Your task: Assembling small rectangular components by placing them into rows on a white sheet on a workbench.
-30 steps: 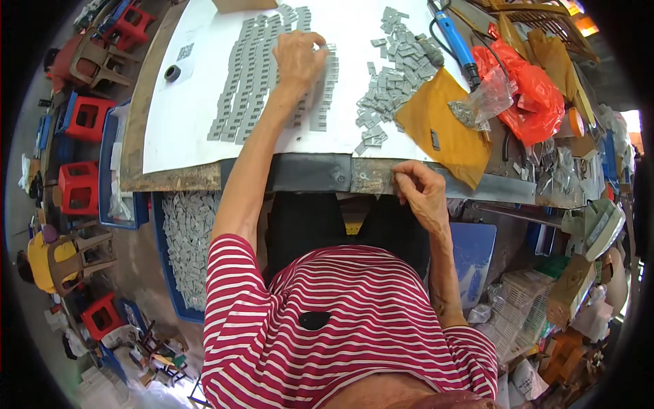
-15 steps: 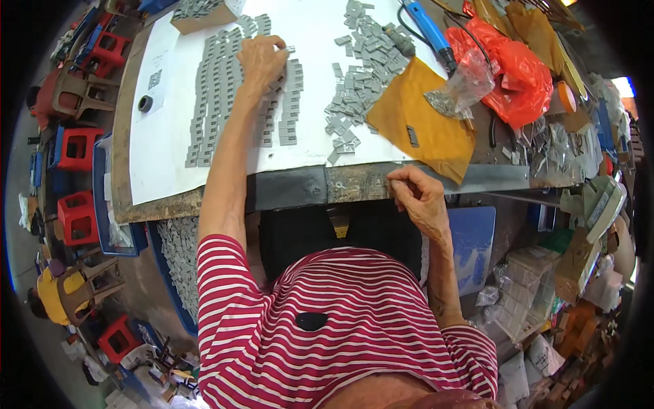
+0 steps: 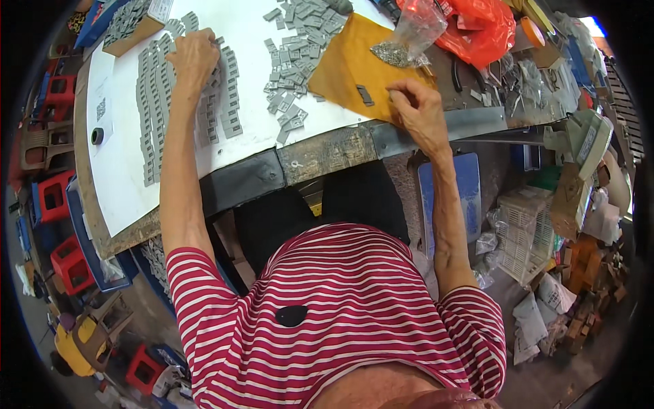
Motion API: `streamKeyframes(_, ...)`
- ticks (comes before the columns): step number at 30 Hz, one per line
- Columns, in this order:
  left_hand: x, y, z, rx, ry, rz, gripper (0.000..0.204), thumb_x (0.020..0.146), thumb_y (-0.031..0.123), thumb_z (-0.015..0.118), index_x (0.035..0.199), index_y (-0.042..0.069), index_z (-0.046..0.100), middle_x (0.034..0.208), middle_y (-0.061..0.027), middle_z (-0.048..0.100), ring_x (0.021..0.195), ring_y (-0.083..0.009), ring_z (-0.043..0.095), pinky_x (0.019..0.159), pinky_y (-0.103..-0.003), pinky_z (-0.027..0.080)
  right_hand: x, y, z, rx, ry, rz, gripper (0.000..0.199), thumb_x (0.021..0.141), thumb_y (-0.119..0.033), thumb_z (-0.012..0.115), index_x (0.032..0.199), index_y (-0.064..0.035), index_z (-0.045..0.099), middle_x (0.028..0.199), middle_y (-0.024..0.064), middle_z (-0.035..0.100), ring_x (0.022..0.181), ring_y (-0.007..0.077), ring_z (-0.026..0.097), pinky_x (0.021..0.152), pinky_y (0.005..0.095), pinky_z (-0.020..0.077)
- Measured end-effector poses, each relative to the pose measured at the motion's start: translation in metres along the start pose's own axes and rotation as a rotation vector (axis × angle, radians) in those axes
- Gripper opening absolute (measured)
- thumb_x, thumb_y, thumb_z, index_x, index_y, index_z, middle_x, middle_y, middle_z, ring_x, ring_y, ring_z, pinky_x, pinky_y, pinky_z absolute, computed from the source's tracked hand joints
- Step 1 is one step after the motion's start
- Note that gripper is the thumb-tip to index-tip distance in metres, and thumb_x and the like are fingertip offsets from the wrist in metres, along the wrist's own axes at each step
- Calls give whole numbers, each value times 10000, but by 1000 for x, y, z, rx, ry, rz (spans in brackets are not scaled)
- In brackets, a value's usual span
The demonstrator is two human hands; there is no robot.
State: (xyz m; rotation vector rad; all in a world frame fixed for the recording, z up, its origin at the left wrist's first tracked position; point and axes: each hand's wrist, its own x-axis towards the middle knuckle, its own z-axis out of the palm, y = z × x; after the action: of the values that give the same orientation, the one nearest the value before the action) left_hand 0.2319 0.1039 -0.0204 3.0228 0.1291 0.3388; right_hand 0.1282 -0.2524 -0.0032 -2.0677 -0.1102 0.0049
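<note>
On the white sheet (image 3: 255, 112), small flat grey rectangular pieces (image 3: 153, 112) lie in long overlapping rows. My left hand (image 3: 194, 61) is over the far end of these rows, its fingers curled in; what they pinch, if anything, is hidden. A loose heap of similar grey pieces (image 3: 293, 75) spreads to the right of the rows. On a tan leather-like cloth (image 3: 340, 65) rests one darker grey piece (image 3: 366, 95). Beside it, over the cloth's right edge, my right hand (image 3: 421, 112) has thumb and forefinger brought together; anything between them is too small to make out.
A cardboard box (image 3: 139, 31) of grey pieces stands at the far left, and a black ring (image 3: 97, 136) on the sheet. Clear bag of tiny metal parts (image 3: 402, 53), red plastic bag (image 3: 477, 34) and black-handled tool (image 3: 456, 73) lie right. The bench's worn front edge (image 3: 334, 153) borders my lap.
My right hand has moved from the bench's front edge out to the cloth, near the dark piece. My left hand stays at the rows' far end. The whole view has shifted and turned.
</note>
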Motion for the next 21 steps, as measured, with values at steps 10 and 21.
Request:
streamKeyframes(10,-27,2,-8,-35,231,121,227,745,128,571,960,114,640,996,-93,603,972,-295,510,798,-518,360,19,7,27,-424,-18,-481,69,771,-76,559,809,-18,559,798,142,548,699,319,561,588,368,445)
streamKeyframes(21,-135,65,-47,-562,272,247,177,665,19,626,834,71,622,842,-71,597,868,-253,524,754,-363,385,30,9,29,-687,-127,-705,57,761,-14,534,814,-19,513,748,156,502,660,338,538,573,400,433)
